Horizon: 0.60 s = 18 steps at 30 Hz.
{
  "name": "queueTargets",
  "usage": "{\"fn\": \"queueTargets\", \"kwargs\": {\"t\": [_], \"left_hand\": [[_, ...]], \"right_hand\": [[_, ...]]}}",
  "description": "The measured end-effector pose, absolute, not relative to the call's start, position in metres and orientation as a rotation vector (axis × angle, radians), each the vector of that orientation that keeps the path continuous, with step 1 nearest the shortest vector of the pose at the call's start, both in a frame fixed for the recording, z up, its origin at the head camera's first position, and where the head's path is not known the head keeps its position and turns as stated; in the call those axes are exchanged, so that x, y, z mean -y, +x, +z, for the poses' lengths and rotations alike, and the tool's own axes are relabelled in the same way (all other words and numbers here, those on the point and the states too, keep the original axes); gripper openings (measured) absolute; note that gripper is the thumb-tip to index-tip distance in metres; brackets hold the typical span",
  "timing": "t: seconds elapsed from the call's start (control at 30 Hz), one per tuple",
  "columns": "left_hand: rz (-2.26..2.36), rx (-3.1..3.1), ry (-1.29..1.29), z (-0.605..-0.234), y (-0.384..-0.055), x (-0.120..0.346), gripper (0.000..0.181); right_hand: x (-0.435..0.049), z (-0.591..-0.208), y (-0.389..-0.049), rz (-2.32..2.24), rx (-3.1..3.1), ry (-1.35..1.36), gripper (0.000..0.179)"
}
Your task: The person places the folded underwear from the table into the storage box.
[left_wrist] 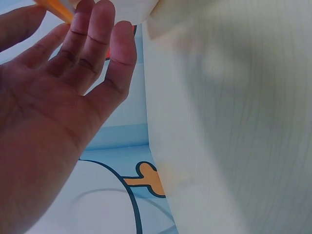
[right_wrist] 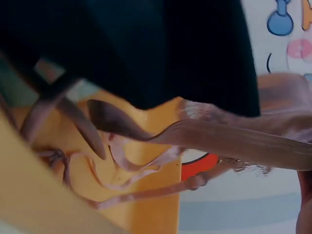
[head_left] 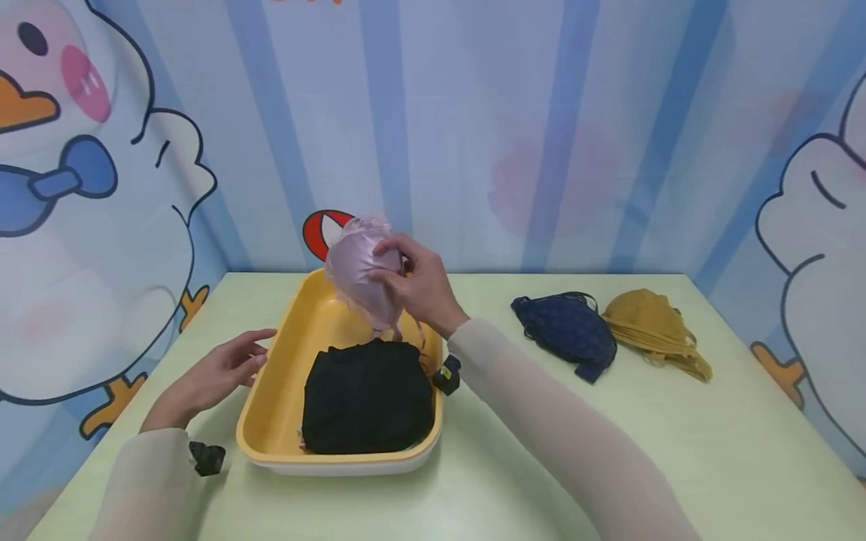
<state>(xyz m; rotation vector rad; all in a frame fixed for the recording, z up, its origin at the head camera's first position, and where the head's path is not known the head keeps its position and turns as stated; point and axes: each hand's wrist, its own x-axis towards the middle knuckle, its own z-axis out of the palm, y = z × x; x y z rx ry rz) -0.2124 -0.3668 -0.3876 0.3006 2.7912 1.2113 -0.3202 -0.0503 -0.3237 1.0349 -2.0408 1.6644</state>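
Observation:
A pink satin bra (head_left: 361, 267) hangs above the far end of a yellow bin (head_left: 280, 376), pinched between the thumb and fingers of my right hand (head_left: 422, 285). Its straps (right_wrist: 141, 197) dangle toward the bin in the right wrist view. Folded black cloth (head_left: 368, 398) lies in the near part of the bin and looms dark in the right wrist view (right_wrist: 146, 48). At the bin's left side is my left hand (head_left: 219, 372), fingers loosely bent and fingertips right at the outer wall. In the left wrist view its palm (left_wrist: 53, 107) shows with nothing in it.
To the right on the pale table (head_left: 541, 451) lie a navy bra (head_left: 568, 330) and a mustard bra (head_left: 649, 327), side by side. A cartoon-printed curtain (head_left: 460, 135) stands behind the table's back edge. Small black devices (head_left: 206, 458) sit at both wrists.

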Motion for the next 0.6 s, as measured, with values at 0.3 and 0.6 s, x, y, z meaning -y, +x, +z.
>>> {"fn": "queueTargets", "kwargs": {"t": [0.3,0.6], "left_hand": [[1.235,-2.772,0.304,-0.387,-0.211,0.366,0.056],[1.229,-2.773,0.310,-0.388,-0.211,0.367,0.055]], "right_hand": [[0.040,-0.342,-0.336,1.510,2.519,1.247,0.028],[0.035,-0.362,-0.343,1.405,2.753,1.274,0.039]]}}
